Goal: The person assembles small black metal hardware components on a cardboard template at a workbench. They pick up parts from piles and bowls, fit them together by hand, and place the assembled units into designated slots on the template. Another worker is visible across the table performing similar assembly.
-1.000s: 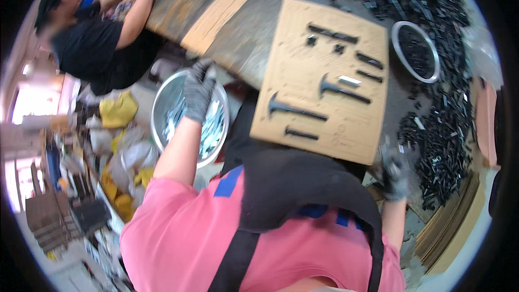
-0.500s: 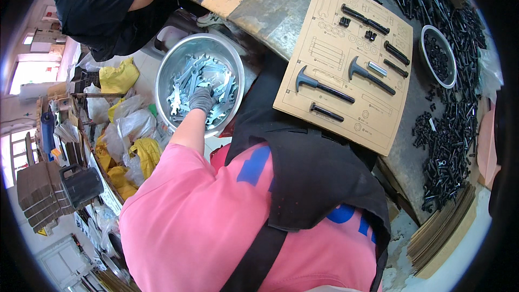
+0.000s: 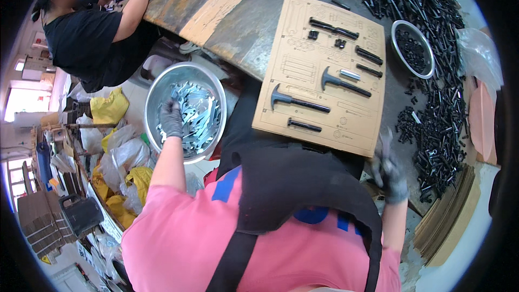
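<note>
My left hand (image 3: 172,120), in a grey glove, reaches into a metal bowl (image 3: 150,124) of silvery open-ended wrenches (image 3: 204,114). Its fingers are curled above the pile, and what they hold is not clear. Beside the near right corner of the cardboard sheet, my right hand (image 3: 391,178), also gloved, is closed around a wrench (image 3: 386,141) that points up and is blurred. Printed tool outlines cover the sheet (image 3: 292,70). On it lie two black hammer-like tools (image 3: 300,101) (image 3: 346,82), a silver cylinder (image 3: 350,74) and several black bolt-like parts (image 3: 334,28).
Heaps of black bolts (image 3: 432,151) spread over the worktable (image 3: 232,35) at the right and far side. A metal bowl of small black parts (image 3: 431,70) stands among them. At far left a co-worker (image 3: 84,38) works. Stacked cardboard (image 3: 448,216) leans at lower right.
My right hand has come into view at the sheet's corner with a wrench. My left hand has shifted toward the bowl's left side. The whole view has turned, showing more of the co-worker.
</note>
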Tool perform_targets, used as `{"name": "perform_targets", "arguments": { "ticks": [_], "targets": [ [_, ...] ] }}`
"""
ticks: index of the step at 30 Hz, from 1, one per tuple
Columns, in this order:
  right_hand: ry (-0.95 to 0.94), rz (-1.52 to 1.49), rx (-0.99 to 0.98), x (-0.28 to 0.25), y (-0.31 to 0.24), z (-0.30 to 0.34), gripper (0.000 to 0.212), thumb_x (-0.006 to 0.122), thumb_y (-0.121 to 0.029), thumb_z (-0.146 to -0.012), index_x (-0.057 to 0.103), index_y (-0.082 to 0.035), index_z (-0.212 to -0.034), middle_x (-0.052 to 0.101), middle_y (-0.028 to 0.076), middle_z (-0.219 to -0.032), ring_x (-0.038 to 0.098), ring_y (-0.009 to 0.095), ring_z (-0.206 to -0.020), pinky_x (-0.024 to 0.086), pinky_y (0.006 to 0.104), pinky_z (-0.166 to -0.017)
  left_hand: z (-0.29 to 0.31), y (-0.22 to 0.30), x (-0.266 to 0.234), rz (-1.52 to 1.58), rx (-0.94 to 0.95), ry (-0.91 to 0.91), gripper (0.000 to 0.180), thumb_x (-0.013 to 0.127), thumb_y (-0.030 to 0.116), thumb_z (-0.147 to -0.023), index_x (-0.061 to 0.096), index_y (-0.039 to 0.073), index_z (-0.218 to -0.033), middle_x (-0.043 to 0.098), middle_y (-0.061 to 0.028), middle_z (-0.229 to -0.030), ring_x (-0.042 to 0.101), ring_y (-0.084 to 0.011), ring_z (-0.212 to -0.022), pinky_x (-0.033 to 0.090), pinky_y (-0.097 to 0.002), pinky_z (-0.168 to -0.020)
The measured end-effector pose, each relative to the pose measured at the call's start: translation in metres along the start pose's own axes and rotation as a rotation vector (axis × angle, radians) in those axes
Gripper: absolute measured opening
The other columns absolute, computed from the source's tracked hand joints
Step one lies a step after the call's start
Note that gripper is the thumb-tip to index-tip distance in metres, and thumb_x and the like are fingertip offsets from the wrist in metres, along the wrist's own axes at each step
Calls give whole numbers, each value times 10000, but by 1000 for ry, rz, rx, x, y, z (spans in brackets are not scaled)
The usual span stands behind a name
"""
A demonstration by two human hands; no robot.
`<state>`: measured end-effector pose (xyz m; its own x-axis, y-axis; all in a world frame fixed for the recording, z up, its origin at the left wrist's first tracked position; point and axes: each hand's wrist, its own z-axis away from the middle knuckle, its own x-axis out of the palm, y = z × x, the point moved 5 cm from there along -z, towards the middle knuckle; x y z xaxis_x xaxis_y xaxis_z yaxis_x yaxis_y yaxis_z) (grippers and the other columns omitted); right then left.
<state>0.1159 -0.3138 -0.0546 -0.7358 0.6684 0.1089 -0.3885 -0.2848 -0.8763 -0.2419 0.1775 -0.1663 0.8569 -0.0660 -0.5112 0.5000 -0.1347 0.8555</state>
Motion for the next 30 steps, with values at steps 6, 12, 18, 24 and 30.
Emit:
{"name": "perform_targets", "arguments": {
  "ticks": [6,12,18,24,30],
  "targets": [
    [-216,-312,-140,84,-55,-96,460,588,-254,-836,455,6,-1191,593,111,-899,581,134,-725,490,227,-602,16,197,64,410,61,-398,148,598,136,-804,587,27,-903,570,-44,-691,536,-124,-547,460,-231,-491],
    [-366,-578,-200,138,-75,-122,533,564,-342,-854,419,-3,-1239,541,145,-1100,547,249,-1026,484,377,-852,112,312,156,642,18,-1005,105,631,129,-785,582,43,-822,584,-29,-691,574,-99,-640,462,-215,-536],
    [-349,-443,-280,132,-76,-112,517,473,-394,-897,389,-61,-1283,525,96,-1123,574,181,-929,505,263,-726,136,320,199,657,117,-991,123,671,68,-758,561,43,-806,561,-2,-747,525,-85,-676,470,-215,-640],
    [-211,-327,-261,128,-66,-114,434,443,-387,-915,451,-76,-1218,564,43,-892,538,94,-678,467,213,-576,139,312,208,552,289,-841,375,695,112,-744,498,38,-1054,531,-45,-962,505,-108,-855,465,-261,-769],
    [-262,-133,-329,125,-64,-129,380,460,-336,-915,493,-41,-1151,563,80,-892,568,125,-742,490,249,-629,133,320,208,642,179,-1069,285,632,125,-801,534,31,-1051,573,-35,-947,542,-127,-880,462,-274,-797]
  ]
}}
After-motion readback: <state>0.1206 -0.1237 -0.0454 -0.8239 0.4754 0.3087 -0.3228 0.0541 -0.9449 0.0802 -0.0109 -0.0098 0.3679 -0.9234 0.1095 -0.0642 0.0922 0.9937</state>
